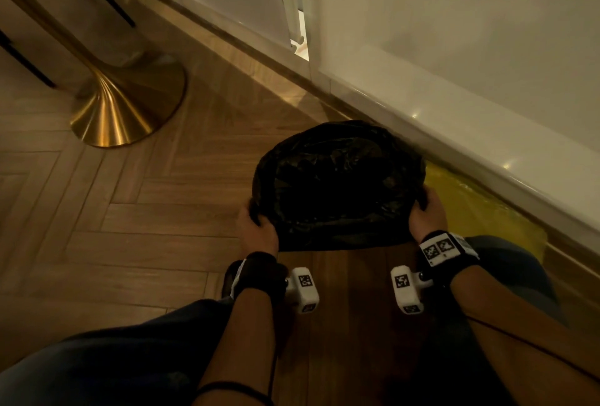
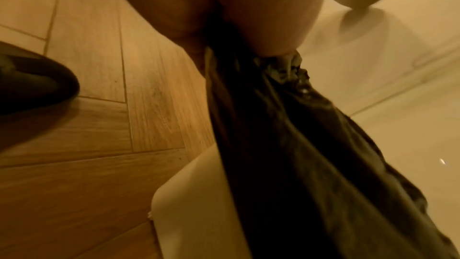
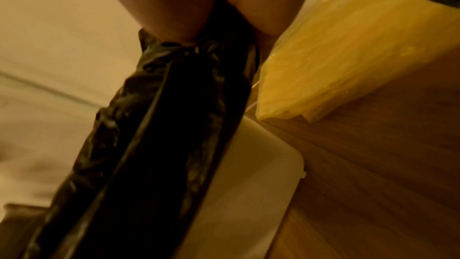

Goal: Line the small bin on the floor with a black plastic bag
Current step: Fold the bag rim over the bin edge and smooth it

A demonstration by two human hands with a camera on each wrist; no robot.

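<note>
While the person crouches over the wooden floor (image 1: 130,217), both hands grip the black bag (image 1: 337,184), which is spread mouth-up over the small bin (image 2: 199,204) standing upright beside the white baseboard (image 1: 487,145). The left hand (image 1: 258,230) has its fingers curled around the bag's edge on the bin's left side, and the right hand (image 1: 427,214) pinches the edge on the opposite side, stretching the opening crosswise between them. A yellow plastic sheet (image 1: 480,207) lies just right of the bin.

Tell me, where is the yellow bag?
In the head view, the yellow bag lies on the floor, right of the black bag, along the white baseboard.
</note>
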